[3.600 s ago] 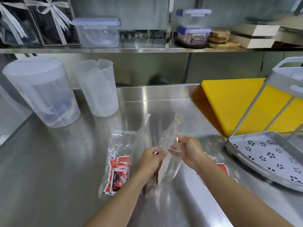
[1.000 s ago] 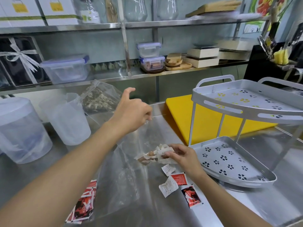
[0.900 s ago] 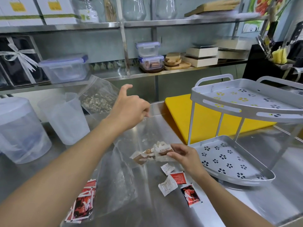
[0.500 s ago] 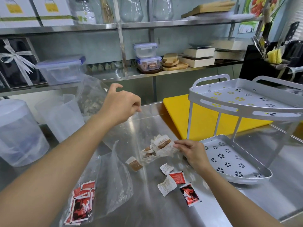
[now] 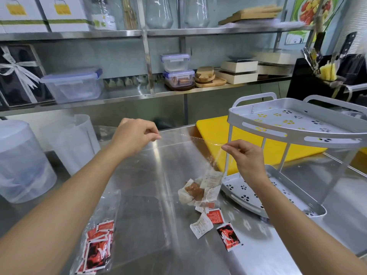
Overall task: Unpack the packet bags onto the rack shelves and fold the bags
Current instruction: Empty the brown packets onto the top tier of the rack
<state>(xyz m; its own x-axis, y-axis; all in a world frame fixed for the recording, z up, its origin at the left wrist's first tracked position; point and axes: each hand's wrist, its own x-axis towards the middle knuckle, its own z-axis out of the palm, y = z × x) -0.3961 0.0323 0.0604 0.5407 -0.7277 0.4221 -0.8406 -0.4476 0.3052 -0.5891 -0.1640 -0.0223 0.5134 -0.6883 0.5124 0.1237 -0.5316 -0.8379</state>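
Note:
A clear empty plastic bag (image 5: 178, 147) hangs stretched in the air between my two hands. My left hand (image 5: 135, 138) pinches its left top corner and my right hand (image 5: 243, 155) pinches its right top corner. Below it on the steel counter lies a heap of white and brown packets (image 5: 200, 190), with a few red and white packets (image 5: 215, 225) loose in front. A second clear bag (image 5: 97, 243) with several red packets inside lies at the lower left. The grey two-tier rack (image 5: 297, 133) stands at the right, both its shelves bare.
Two translucent jugs (image 5: 21, 159) stand at the left. A yellow cutting board (image 5: 216, 133) lies behind the rack. Wall shelves behind hold lidded containers (image 5: 73, 84), wooden boards and boxes. A knife block (image 5: 325, 76) stands at the far right.
The brown and white packets came out of the bag onto the counter. My right hand let go of them and rose to grip the bag's other corner, so the bag is now spread between both hands.

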